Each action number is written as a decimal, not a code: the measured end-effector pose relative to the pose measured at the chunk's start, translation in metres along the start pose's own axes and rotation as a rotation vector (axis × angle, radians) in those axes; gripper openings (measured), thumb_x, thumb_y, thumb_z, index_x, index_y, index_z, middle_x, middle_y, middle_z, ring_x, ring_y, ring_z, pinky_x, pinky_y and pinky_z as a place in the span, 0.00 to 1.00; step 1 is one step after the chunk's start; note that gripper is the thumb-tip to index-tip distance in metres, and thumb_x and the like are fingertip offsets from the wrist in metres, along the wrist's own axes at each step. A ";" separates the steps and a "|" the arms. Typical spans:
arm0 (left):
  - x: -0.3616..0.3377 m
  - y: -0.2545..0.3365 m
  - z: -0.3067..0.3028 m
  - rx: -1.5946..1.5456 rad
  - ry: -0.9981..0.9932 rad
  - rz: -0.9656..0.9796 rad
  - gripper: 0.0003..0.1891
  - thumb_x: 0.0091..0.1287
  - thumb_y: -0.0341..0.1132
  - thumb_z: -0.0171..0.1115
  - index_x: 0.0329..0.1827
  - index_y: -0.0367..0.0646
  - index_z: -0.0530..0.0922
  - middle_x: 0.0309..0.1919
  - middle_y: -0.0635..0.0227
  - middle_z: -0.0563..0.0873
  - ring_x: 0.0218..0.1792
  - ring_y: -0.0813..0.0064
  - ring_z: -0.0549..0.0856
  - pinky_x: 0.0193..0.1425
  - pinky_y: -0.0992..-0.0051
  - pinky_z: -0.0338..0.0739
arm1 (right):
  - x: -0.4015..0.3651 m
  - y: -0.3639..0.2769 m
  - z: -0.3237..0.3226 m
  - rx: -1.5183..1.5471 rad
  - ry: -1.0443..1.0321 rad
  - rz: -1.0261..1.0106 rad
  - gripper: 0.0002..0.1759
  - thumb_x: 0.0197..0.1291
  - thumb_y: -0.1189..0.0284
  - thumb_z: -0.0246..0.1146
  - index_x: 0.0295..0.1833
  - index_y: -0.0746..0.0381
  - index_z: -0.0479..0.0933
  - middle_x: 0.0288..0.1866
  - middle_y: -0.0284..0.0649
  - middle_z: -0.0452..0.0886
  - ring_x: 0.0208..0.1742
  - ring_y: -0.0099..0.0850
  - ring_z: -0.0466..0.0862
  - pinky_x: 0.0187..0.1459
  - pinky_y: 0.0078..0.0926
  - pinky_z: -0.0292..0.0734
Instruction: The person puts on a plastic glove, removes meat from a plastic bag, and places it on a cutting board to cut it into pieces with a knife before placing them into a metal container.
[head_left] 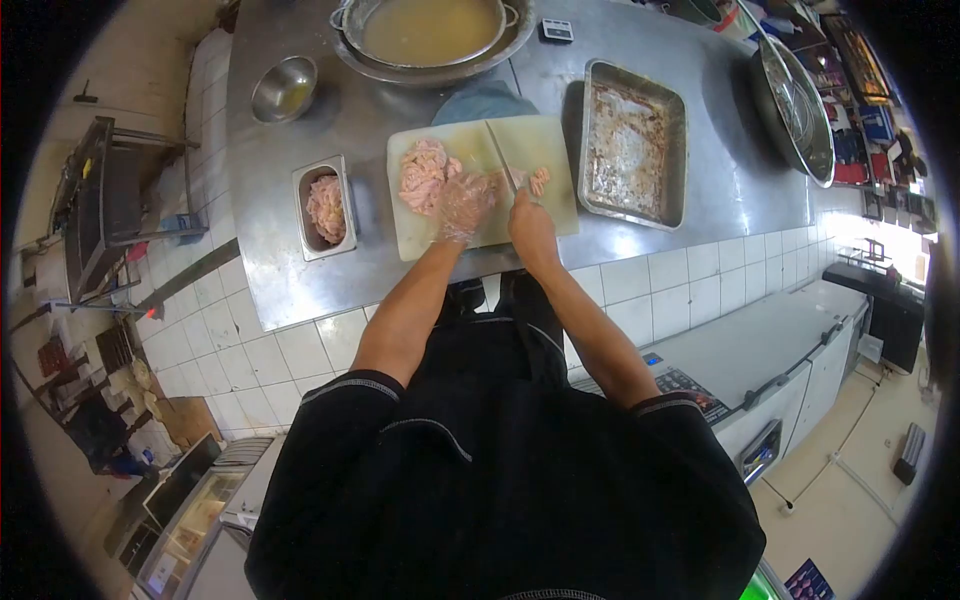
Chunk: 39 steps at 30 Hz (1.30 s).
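Note:
A white cutting board (pixel 410 236) lies on the steel table in front of me. My left hand (pixel 467 205), in a clear plastic glove, presses on a piece of pale raw meat near the board's middle. My bare right hand (pixel 532 228) is closed around the handle of a knife (pixel 499 152), whose blade points away from me and rests over the meat beside my left fingers. A heap of raw meat (pixel 425 172) sits on the board's left part. Small cut pieces (pixel 540 181) lie right of the knife.
Left of the board stands a steel container (pixel 347 236) of raw meat, with a small bowl (pixel 270 95) behind it. A stained metal tray (pixel 680 150) is at the right. Farther back are a pot of cloudy liquid (pixel 430 30), a small device (pixel 557 31) and a large bowl (pixel 822 150).

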<state>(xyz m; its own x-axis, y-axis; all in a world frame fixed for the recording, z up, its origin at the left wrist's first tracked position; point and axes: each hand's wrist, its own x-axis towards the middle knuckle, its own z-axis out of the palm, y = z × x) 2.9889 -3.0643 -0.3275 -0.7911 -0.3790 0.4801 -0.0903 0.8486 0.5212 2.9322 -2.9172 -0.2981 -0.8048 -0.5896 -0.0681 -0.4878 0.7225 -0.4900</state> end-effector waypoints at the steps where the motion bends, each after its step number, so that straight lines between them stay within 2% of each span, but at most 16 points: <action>1: 0.001 -0.001 0.002 -0.028 0.010 -0.014 0.10 0.56 0.38 0.71 0.40 0.52 0.88 0.33 0.65 0.86 0.40 0.59 0.85 0.44 0.56 0.79 | 0.007 -0.003 -0.002 -0.016 -0.020 0.009 0.08 0.70 0.74 0.53 0.48 0.69 0.72 0.28 0.61 0.83 0.32 0.60 0.85 0.34 0.59 0.79; 7: -0.006 -0.007 0.011 0.065 0.017 -0.032 0.09 0.56 0.36 0.70 0.40 0.52 0.88 0.32 0.66 0.86 0.40 0.60 0.85 0.43 0.59 0.80 | 0.000 -0.001 0.002 -0.027 -0.065 0.029 0.09 0.72 0.73 0.50 0.48 0.68 0.71 0.29 0.60 0.84 0.34 0.60 0.86 0.36 0.59 0.79; 10: -0.009 -0.010 0.013 0.059 -0.093 -0.113 0.08 0.58 0.40 0.68 0.41 0.57 0.86 0.41 0.74 0.87 0.47 0.66 0.84 0.52 0.56 0.77 | -0.028 0.002 -0.009 -0.058 -0.098 0.086 0.09 0.72 0.73 0.49 0.47 0.68 0.70 0.30 0.60 0.84 0.33 0.61 0.86 0.35 0.60 0.79; 13: -0.011 -0.010 0.014 0.252 -0.161 -0.058 0.09 0.56 0.40 0.68 0.40 0.56 0.86 0.39 0.73 0.87 0.47 0.66 0.84 0.51 0.60 0.78 | -0.067 0.009 -0.017 -0.065 -0.156 0.159 0.09 0.69 0.73 0.53 0.50 0.65 0.70 0.30 0.60 0.83 0.34 0.62 0.85 0.37 0.62 0.78; 16: -0.002 -0.006 0.002 0.224 -0.049 0.133 0.10 0.54 0.40 0.70 0.39 0.55 0.87 0.36 0.71 0.86 0.43 0.65 0.85 0.48 0.61 0.79 | -0.096 0.012 -0.027 -0.073 -0.224 0.217 0.08 0.69 0.73 0.52 0.50 0.65 0.69 0.30 0.61 0.83 0.34 0.63 0.85 0.37 0.63 0.77; 19: 0.005 0.003 -0.006 0.148 0.015 0.154 0.12 0.52 0.41 0.70 0.40 0.54 0.87 0.34 0.68 0.86 0.41 0.64 0.85 0.48 0.60 0.80 | -0.093 0.012 -0.029 -0.039 -0.225 0.216 0.09 0.70 0.73 0.52 0.50 0.66 0.68 0.31 0.63 0.83 0.36 0.64 0.85 0.39 0.63 0.77; 22: 0.006 0.006 -0.016 0.163 -0.013 0.127 0.11 0.56 0.42 0.71 0.40 0.52 0.87 0.35 0.66 0.87 0.41 0.61 0.86 0.48 0.58 0.80 | -0.069 0.010 -0.023 0.004 -0.071 0.087 0.12 0.72 0.72 0.51 0.49 0.70 0.72 0.27 0.62 0.82 0.31 0.64 0.83 0.34 0.60 0.78; 25: 0.012 0.008 -0.017 -0.040 -0.234 -0.203 0.10 0.61 0.43 0.69 0.42 0.50 0.87 0.39 0.64 0.89 0.45 0.58 0.86 0.52 0.57 0.80 | -0.031 0.009 -0.008 0.055 0.008 0.082 0.13 0.72 0.71 0.53 0.50 0.71 0.73 0.27 0.63 0.81 0.31 0.64 0.83 0.34 0.60 0.78; 28: 0.020 0.006 -0.021 -0.158 -0.329 -0.108 0.11 0.65 0.44 0.66 0.43 0.49 0.87 0.46 0.60 0.89 0.50 0.56 0.85 0.57 0.56 0.78 | -0.011 0.007 -0.016 0.151 0.172 0.109 0.10 0.71 0.72 0.55 0.46 0.71 0.74 0.28 0.64 0.81 0.32 0.64 0.83 0.34 0.60 0.76; 31: 0.037 -0.006 -0.015 -0.079 -0.453 0.258 0.15 0.64 0.47 0.66 0.46 0.50 0.87 0.49 0.59 0.86 0.53 0.55 0.83 0.61 0.55 0.77 | -0.017 0.012 -0.038 0.225 0.248 0.085 0.09 0.71 0.72 0.56 0.44 0.70 0.73 0.29 0.65 0.81 0.33 0.66 0.82 0.34 0.61 0.74; 34: 0.066 0.000 -0.026 0.134 -0.762 0.341 0.15 0.62 0.47 0.66 0.47 0.52 0.88 0.50 0.59 0.84 0.54 0.54 0.82 0.61 0.56 0.77 | -0.040 0.017 -0.057 0.257 0.167 0.217 0.11 0.73 0.69 0.54 0.42 0.68 0.72 0.31 0.66 0.80 0.37 0.67 0.81 0.38 0.63 0.72; 39: 0.100 0.011 -0.033 0.284 -0.955 0.682 0.10 0.62 0.41 0.62 0.41 0.53 0.89 0.46 0.60 0.84 0.51 0.54 0.82 0.57 0.56 0.77 | -0.073 0.026 -0.064 0.343 0.210 0.301 0.11 0.72 0.70 0.54 0.41 0.69 0.71 0.30 0.67 0.79 0.37 0.69 0.79 0.38 0.64 0.71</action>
<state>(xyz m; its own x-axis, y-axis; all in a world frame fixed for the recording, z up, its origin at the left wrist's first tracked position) 2.9288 -3.1047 -0.2505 -0.8453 0.5025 -0.1818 0.4853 0.8643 0.1324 2.9563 -2.8327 -0.2497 -0.9608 -0.2619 -0.0910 -0.1126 0.6685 -0.7352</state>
